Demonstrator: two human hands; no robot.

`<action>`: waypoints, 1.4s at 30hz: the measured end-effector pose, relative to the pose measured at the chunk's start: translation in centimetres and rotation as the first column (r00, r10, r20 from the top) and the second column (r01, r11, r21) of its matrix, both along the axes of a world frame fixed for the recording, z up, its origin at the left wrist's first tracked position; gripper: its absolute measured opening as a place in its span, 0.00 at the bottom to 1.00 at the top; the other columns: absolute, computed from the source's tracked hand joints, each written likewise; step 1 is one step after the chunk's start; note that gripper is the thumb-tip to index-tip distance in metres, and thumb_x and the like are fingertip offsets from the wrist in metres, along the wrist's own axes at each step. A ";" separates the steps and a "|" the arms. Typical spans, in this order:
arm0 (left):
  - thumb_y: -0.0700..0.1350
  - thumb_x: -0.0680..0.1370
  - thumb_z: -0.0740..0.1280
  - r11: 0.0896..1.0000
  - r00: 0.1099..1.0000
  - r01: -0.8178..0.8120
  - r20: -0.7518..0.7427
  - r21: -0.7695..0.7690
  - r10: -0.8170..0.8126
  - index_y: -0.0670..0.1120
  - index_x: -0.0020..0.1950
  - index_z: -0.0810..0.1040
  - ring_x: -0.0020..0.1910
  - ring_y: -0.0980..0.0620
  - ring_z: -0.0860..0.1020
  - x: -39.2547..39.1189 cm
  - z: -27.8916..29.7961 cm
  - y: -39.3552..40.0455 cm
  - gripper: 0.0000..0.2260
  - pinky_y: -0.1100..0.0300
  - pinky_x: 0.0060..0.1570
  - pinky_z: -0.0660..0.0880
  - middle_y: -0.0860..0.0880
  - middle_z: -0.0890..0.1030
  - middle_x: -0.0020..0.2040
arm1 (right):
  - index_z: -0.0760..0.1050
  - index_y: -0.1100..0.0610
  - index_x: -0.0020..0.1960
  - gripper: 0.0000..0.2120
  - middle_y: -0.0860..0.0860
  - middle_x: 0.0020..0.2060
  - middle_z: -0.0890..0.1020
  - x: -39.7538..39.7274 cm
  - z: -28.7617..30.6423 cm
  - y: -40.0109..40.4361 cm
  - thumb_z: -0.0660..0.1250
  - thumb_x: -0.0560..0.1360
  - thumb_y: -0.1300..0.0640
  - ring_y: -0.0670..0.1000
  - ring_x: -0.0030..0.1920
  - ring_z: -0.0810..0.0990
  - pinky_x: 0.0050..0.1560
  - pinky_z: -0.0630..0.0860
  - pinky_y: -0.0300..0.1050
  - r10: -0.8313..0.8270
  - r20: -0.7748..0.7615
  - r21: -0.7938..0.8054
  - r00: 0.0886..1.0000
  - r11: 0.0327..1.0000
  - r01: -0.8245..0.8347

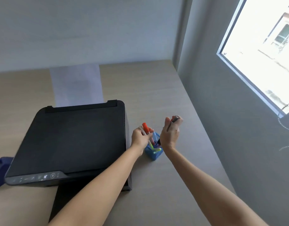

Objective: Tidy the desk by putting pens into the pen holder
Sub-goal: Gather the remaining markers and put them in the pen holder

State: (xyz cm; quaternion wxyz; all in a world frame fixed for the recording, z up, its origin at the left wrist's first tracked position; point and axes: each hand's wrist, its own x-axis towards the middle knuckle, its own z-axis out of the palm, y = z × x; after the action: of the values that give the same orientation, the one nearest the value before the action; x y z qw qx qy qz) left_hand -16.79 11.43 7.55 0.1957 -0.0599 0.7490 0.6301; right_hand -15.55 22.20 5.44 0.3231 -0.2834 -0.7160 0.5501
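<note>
A blue mesh pen holder (153, 153) stands on the desk just right of the printer, with several coloured pens inside it. My left hand (140, 137) is at the holder's left rim, closed around an orange-capped marker (145, 127) and a white pen that point down into it. My right hand (170, 132) hovers at the holder's right side, gripping a dark pen (172, 121) whose black tip pokes out below the palm, over the holder's opening.
A black printer (72, 142) fills the desk's left middle, with white paper (77, 85) rising from its rear tray. A dark blue object (1, 168) lies at the far left edge. A grey wall and a window (263, 51) bound the desk (156, 88) on the right.
</note>
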 end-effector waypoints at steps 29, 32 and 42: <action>0.60 0.81 0.42 0.877 0.671 -0.366 0.741 0.313 0.016 0.40 0.46 0.80 0.27 0.46 0.84 -0.2 -2.4 1.6 0.33 0.53 0.40 0.79 0.42 0.84 0.30 | 0.69 0.51 0.71 0.24 0.54 0.65 0.78 6.5 -6.6 -0.3 0.45 0.82 0.43 0.53 0.67 0.74 0.71 0.68 0.56 0.448 0.230 -0.459 0.864 0.833 -0.310; 0.57 0.82 0.43 0.836 0.708 -0.438 0.700 0.332 0.093 0.41 0.49 0.77 0.30 0.44 0.84 -0.3 -2.5 1.8 0.29 0.51 0.39 0.77 0.39 0.85 0.35 | 0.73 0.55 0.67 0.31 0.56 0.62 0.80 4.3 -6.0 0.1 0.42 0.80 0.39 0.54 0.65 0.76 0.71 0.67 0.57 0.526 0.194 -0.541 0.828 0.762 -0.357; 0.53 0.82 0.45 0.749 0.703 -0.582 0.659 0.317 0.268 0.44 0.41 0.77 0.35 0.44 0.80 -5.7 -2.4 2.6 0.25 0.53 0.43 0.75 0.42 0.83 0.35 | 0.73 0.57 0.65 0.39 0.57 0.64 0.77 -4.3 -5.1 0.9 0.38 0.76 0.32 0.55 0.67 0.73 0.72 0.66 0.52 0.623 0.228 -0.578 0.748 0.705 -0.411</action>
State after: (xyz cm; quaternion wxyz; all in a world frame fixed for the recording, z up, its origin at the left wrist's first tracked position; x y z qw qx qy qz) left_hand -22.50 14.02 5.12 0.2634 -0.3718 0.4253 0.7820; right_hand -19.85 23.09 0.37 -0.0884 -0.2458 -0.6527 0.7112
